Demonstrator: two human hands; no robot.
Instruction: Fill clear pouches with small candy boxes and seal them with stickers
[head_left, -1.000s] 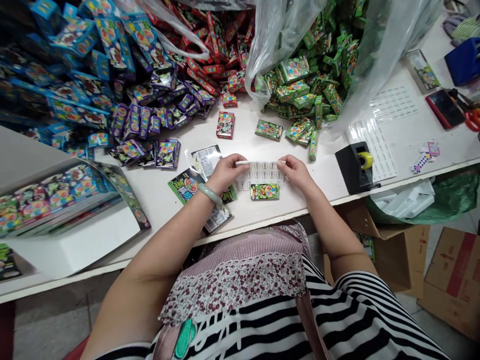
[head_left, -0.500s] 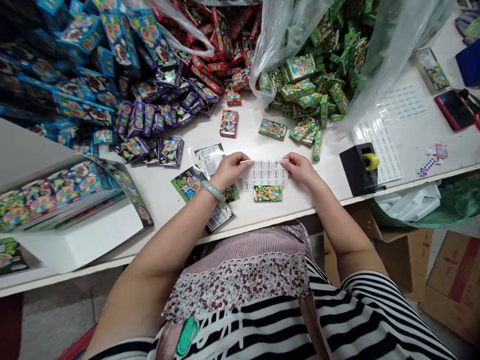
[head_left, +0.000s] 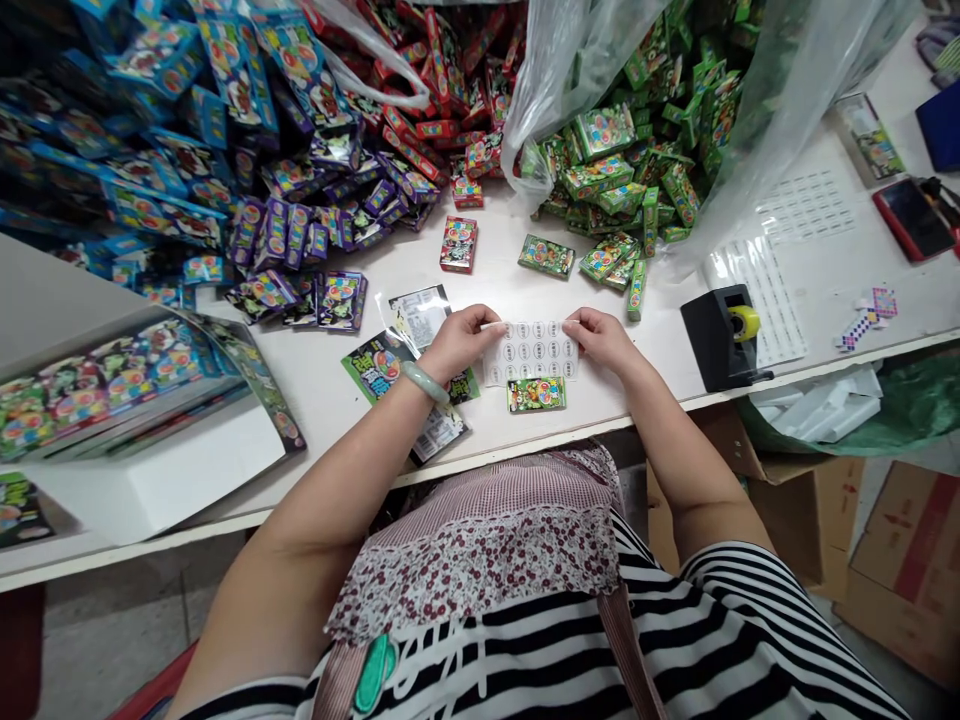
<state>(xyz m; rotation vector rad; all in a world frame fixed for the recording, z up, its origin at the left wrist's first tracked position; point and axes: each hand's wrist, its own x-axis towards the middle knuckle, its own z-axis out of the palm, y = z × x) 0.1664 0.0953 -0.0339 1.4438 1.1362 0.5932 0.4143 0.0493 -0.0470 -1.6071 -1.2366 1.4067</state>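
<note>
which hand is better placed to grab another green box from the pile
Probably the right hand: it's nearer the pile of small green boxes than the left hand. Both hold the white sheet of printed circles.

The left forearm (head_left: 341, 480) and right forearm (head_left: 671, 450) are stretched forward and angled inward. The left hand (head_left: 459, 345) and right hand (head_left: 606, 342) are held apart, nearly level, with the fingers (head_left: 478, 313) of each pinched.

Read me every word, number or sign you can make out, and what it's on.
No word or number is legible enough to quote.
Printed sheet: circled print, too small.
Nearest green box: lettering too small.
Black-and-green packaging: bold characters, unclear.
Piled boxes: too small or blurred.
Glossy sheet beside tape dispenser: tiny unreadable marks.
Carton at right: red arrow-like sign.
</note>
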